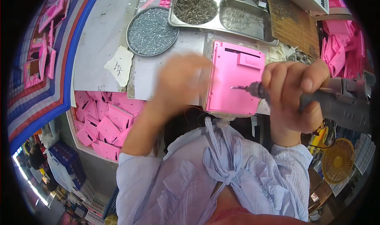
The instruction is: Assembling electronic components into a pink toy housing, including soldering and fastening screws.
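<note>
A pink plastic housing (235,82), flat and squarish with a raised block and a dark slot near its far end, lies at the table's near edge in front of me. My right hand (295,90) is wrapped round a grey electric screwdriver (336,102). The tool lies nearly level, and its bit points left over the middle of the housing; I cannot tell whether it touches. Smeared by motion, my left hand (180,78) is just left of the housing, its fingers too blurred to read. Beyond it stands a round metal dish (153,31) full of small silvery screws.
A steel compartment tray (221,25) of small metal parts stands at the back, beside a brown board (295,25). Pink pieces fill a bin (105,122) at left and are heaped at far right (342,47). A torn white paper (120,66) lies left; a yellow fan (338,160) stands lower right.
</note>
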The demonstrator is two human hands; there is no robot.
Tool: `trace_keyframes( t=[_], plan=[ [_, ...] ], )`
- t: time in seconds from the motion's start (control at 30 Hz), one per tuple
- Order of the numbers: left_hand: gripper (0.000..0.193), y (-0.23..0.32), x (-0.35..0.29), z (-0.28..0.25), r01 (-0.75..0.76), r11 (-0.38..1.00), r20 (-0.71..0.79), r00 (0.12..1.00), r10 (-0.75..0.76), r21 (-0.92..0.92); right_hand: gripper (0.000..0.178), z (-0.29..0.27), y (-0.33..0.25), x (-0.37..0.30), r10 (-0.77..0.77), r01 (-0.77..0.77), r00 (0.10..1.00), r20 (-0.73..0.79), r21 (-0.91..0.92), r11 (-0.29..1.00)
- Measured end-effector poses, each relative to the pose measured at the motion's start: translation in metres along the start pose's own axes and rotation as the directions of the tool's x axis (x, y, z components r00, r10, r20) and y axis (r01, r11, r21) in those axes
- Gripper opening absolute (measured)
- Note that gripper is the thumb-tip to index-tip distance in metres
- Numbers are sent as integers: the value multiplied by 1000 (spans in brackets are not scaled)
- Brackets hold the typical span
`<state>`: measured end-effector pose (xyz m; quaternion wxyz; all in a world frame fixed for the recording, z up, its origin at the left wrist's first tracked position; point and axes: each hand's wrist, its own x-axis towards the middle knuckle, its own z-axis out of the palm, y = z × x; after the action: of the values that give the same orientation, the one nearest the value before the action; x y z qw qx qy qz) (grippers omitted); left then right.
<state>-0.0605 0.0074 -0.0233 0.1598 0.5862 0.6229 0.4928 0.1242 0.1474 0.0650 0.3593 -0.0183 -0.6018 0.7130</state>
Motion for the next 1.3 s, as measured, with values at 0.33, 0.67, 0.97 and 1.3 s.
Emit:
trace_keyframes(
  t=[0.33,0.67,0.97,1.3],
  plan=[
    [13,-92,29,-52,201,695,-214,974,-70,690,30,-23,-9,-26,-22,17,999,-47,-106,994],
    [24,6,16,9,-90,995,139,987,84,36,27,-23,-35,-95,134,-131,988,-78,50,990],
    [18,16,0,54,-295,955,336,903,268,31,23,-20,-6,-100,-44,52,998,41,-237,970],
    [20,17,0,54,-292,956,341,902,265,31,19,-31,-6,-64,-42,63,993,108,-195,979]
  ],
)
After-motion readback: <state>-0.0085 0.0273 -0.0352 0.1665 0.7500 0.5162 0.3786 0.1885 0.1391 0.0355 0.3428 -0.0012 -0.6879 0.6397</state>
